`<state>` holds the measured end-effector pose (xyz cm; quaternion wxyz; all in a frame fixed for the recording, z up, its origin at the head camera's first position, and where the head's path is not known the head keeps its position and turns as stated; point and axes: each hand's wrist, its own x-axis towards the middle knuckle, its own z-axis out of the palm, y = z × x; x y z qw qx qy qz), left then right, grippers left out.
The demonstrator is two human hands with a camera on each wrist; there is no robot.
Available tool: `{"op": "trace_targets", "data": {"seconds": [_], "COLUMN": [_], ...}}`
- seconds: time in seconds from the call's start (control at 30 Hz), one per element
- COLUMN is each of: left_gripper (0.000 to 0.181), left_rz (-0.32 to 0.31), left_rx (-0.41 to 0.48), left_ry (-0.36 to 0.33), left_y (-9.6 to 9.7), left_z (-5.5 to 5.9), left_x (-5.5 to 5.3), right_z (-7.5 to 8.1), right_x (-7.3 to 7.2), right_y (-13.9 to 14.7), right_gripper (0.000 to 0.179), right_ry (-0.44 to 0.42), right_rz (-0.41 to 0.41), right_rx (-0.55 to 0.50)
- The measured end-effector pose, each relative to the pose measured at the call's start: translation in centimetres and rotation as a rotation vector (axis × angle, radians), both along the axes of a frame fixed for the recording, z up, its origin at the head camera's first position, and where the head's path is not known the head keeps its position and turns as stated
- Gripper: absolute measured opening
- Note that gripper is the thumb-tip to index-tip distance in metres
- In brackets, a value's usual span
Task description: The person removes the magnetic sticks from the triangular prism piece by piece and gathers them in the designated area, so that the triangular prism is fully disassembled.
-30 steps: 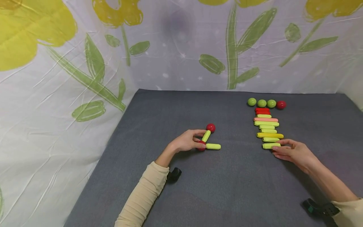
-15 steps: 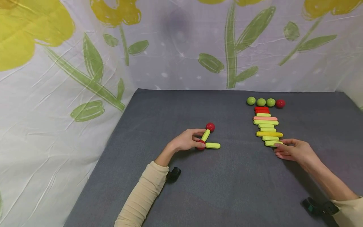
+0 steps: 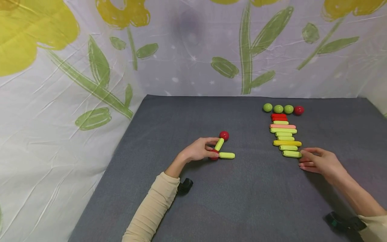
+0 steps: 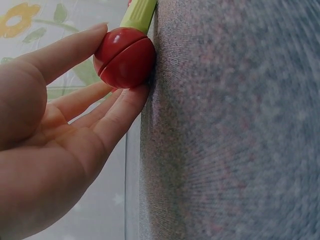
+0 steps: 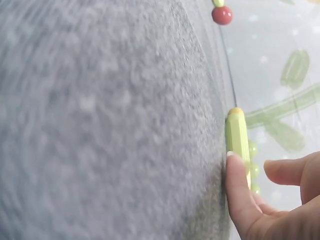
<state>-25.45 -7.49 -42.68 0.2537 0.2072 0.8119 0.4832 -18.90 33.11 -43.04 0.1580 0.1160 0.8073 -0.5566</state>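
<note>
In the head view my left hand (image 3: pixel 199 149) pinches a red ball (image 4: pixel 125 57) between thumb and fingers. Two yellow-green rods meet at this ball: one rod (image 3: pixel 227 155) points right, and the other (image 3: pixel 219 144) slants up to a second red ball (image 3: pixel 224 135). My right hand (image 3: pixel 323 163) is at the right end of the nearest yellow-green rod (image 3: pixel 291 154), the lowest of a column. In the right wrist view one fingertip lies against that rod (image 5: pixel 237 135), while another finger stands apart from it.
Above the nearest rod runs a column of rods, including a yellow one (image 3: pixel 287 143), a pink one (image 3: pixel 282 126) and red ones (image 3: pixel 279 117). Three green balls (image 3: pixel 278 109) and a red ball (image 3: pixel 299 110) line up behind it. Dark grey cloth (image 3: pixel 242 201) covers the table.
My right hand has shifted the nearest rod slightly right and up toward the column, then loosened its grip and drawn a little to the right. The left hand keeps its place on the red ball.
</note>
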Motion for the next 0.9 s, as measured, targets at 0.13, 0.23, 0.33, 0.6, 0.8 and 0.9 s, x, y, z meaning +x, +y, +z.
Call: {"op": "trace_targets", "data": {"seconds": [0.13,0.23,0.33,0.6,0.8,0.9], "left_gripper": [0.062,0.062,0.062,0.062,0.062,0.062], "left_rz": [0.011,0.021,0.026,0.017,0.010,0.011], "left_rx": [-0.008,-0.014,-0.010,-0.011,-0.016,-0.021], "left_ry": [0.009,0.006,-0.006,0.000,0.005,0.005], "left_y": [0.1,0.1,0.1,0.1,0.0,0.1], "left_z": [-0.1,-0.2,-0.3,-0.2,-0.1,-0.1], "left_x": [0.0,0.0,-0.1,0.1,0.1,0.1], "right_z": [0.0,0.0,0.0,0.3,0.4,0.4], "right_x": [0.0,-0.1,-0.1,0.0,0.3,0.3], "right_y": [0.4,0.5,0.4,0.1,-0.3,-0.7], "right_gripper": [0.071,0.070,0.070,0.070,0.079,0.080], "right_ry": [0.014,0.016,0.012,0.012,0.047,0.052], "right_rz": [-0.013,-0.007,0.003,0.038,0.096,0.119], "right_rx": [-0.042,-0.084,-0.098,-0.123,-0.104,-0.090]}}
